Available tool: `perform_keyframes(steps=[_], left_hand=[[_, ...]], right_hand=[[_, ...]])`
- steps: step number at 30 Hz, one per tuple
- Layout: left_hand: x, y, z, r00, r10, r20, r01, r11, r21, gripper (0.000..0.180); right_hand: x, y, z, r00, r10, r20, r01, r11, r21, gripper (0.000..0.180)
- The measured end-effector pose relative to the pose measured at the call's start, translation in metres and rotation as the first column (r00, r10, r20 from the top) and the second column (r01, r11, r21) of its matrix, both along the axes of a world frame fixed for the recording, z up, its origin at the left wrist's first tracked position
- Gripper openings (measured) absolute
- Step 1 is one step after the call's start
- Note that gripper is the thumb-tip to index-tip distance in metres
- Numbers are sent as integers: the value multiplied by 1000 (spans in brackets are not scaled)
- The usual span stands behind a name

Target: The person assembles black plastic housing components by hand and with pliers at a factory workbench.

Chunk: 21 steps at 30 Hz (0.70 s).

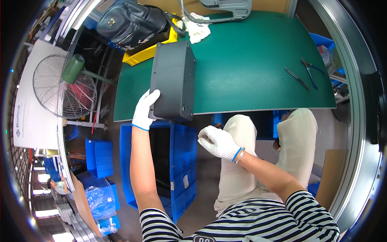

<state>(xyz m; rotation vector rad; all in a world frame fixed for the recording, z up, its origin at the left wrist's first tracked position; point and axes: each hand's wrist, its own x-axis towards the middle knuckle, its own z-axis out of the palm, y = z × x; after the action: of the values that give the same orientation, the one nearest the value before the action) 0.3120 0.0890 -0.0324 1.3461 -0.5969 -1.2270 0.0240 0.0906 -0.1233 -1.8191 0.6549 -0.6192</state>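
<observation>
A dark grey rectangular box (171, 76) stands at the left part of the green table, its near end at the front edge. Small holes and round fittings dot its right side. Gloved in white, my left hand (144, 109) grips the box's near left edge, the thumb lying on top and the other fingers partly hidden. My right hand (218, 142), also in a white glove, is over my thigh in front of the table, apart from the box. Its fingers are curled and pressed together; what they hold, if anything, is hidden.
Pliers (309, 73) and a pen-like tool (296, 78) lie on the green table (242, 60) at right. A yellow bin (141, 55) bears a dark backpack (131, 24); a white cloth (197, 30) lies nearby. Below stands a blue crate (183, 161). A fan (64, 86) is at left.
</observation>
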Motion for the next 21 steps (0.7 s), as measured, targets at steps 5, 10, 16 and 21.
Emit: perform_keyframes(steps=[5, 10, 16, 21], left_hand=[[-2, 2, 5, 997, -36, 71, 30, 996, 80, 32], [-5, -2, -7, 1000, -5, 24, 4, 998, 57, 33], [-23, -13, 11, 998, -19, -68, 24, 997, 74, 33], [11, 19, -3, 899, 414, 145, -418, 909, -1, 64]], right_hand=[[5, 4, -10, 1000, -11, -1, 11, 995, -96, 17], [5, 4, -9, 999, 30, -29, -33, 995, -99, 19], [-5, -8, -10, 997, -25, -68, 12, 983, -183, 19], [5, 4, -2, 997, 59, -56, -69, 978, -199, 23]])
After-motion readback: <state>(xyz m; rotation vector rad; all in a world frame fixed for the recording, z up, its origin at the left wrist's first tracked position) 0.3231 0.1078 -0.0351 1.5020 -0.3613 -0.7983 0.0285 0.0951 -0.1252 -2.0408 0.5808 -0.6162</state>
